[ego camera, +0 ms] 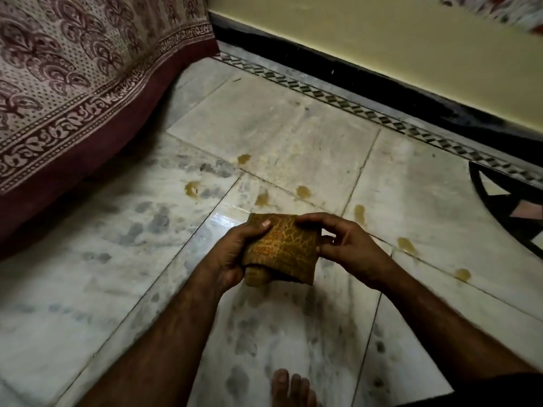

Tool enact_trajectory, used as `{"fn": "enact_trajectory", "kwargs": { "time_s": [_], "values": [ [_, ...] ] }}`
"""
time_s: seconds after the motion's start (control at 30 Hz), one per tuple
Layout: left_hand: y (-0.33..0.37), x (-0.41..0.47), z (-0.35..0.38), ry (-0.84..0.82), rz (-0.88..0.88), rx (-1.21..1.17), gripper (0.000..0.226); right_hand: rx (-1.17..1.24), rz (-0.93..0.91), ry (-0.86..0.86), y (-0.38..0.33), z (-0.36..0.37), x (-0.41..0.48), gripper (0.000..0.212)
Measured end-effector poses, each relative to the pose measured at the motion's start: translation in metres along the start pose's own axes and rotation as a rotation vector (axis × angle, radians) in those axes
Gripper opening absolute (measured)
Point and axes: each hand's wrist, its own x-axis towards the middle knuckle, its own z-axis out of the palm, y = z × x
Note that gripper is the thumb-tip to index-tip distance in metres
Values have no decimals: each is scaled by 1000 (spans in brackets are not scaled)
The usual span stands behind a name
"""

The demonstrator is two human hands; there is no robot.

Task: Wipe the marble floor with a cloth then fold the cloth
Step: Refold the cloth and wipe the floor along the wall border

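A brown-yellow patterned cloth, folded into a small thick square, is held above the marble floor in the middle of the head view. My left hand grips its left side, thumb on top and fingers curled underneath. My right hand pinches its right edge with thumb and fingertips. Several yellowish wet spots lie on the floor beyond and right of the cloth, among them a spot to the left and a spot to the right.
A bed with a maroon-bordered printed cover fills the upper left. A yellow wall with black skirting runs across the back. A dark inlay pattern marks the floor at right. My bare foot shows at the bottom.
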Motion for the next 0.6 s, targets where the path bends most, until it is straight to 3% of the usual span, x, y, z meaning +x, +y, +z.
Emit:
{"fn": "enact_trajectory", "kwargs": {
  "time_s": [0.1,0.3,0.4,0.5,0.6],
  "values": [
    [3,1,1,-20,-25,-25,60,-27,-8,-24,-7,-4,4,60],
    [7,-1,3,-79,-48,-90,68,-273,-88,115,-12,-6,16,11],
    [7,-5,5,-134,-71,-106,56,104,6,235,-23,8,22,13],
    [4,-7,7,-167,-106,-145,70,397,221,389,-28,18,30,23],
    [2,-8,9,-166,-111,-124,84,497,337,441,-24,16,33,22]
  ]
}}
